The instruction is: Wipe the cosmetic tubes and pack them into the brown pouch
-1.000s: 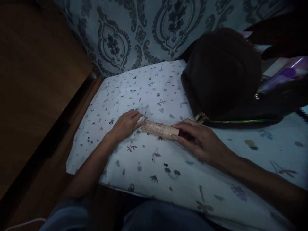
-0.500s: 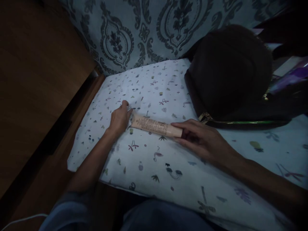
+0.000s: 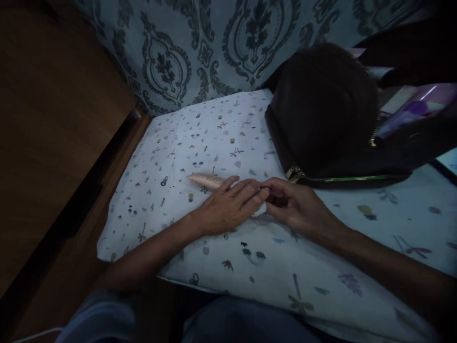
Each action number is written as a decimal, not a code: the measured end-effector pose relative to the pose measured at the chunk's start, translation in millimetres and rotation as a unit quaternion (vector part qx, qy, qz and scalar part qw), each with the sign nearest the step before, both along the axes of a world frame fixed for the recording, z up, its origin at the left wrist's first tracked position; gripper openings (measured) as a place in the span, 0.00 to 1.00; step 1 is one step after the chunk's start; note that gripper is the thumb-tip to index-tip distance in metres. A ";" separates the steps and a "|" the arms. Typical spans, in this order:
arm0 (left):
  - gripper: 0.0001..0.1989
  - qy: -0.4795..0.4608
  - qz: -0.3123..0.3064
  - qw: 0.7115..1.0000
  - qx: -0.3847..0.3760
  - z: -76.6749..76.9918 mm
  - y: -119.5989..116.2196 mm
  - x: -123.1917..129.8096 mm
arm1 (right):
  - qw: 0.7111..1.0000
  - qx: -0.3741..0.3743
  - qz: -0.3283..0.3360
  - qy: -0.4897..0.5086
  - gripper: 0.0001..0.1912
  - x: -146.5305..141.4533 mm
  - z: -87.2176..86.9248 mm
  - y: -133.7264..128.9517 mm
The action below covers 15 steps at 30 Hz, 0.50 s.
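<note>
A beige squeeze tube (image 3: 205,180) with small print lies over the patterned pillow, its flat tapered end pointing left. My left hand (image 3: 228,205) is closed over the tube's right part, back of the hand up, covering much of it. Close against those fingertips, my right hand (image 3: 293,202) is curled with thumb and fingers round the tube's right end. That end is hidden between the two hands. Something whitish (image 3: 262,210) shows just below the fingers; I cannot make out what it is.
The white pillow (image 3: 171,157) carries small coloured prints. A dark brown zipped bag (image 3: 321,114) stands on the right, with a purple and clear packet (image 3: 417,109) beside it. Behind is a damask-patterned curtain (image 3: 207,52). A wooden panel (image 3: 64,95) rises on the left.
My left hand has moved right, from the tube's left end onto its right part. The tube's left end is now uncovered and shows a flat taper. My right hand stays at the right end.
</note>
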<state>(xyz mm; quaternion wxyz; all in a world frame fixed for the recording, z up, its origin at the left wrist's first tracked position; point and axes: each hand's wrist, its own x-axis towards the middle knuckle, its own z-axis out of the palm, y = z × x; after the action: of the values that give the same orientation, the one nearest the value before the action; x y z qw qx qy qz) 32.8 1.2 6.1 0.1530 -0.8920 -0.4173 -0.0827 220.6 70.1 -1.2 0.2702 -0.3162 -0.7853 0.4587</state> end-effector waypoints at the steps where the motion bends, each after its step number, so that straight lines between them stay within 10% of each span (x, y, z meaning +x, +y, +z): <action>1: 0.19 0.011 0.008 1.000 0.003 0.2 1.0 -2.4 | 1.000 -0.018 0.000 0.010 0.10 -0.5 0.5 0.4; 15: 0.21 -0.016 0.166 0.986 -0.024 14.8 9.0 -81.9 | 0.986 -0.157 -0.012 0.054 0.24 -2.2 11.5 4.4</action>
<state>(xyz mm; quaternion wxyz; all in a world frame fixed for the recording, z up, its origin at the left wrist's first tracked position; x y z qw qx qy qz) -49.1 10.2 20.9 0.1369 -0.8121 -0.5641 -0.0605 218.4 74.5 10.3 0.2646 -0.3384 -0.6839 0.5897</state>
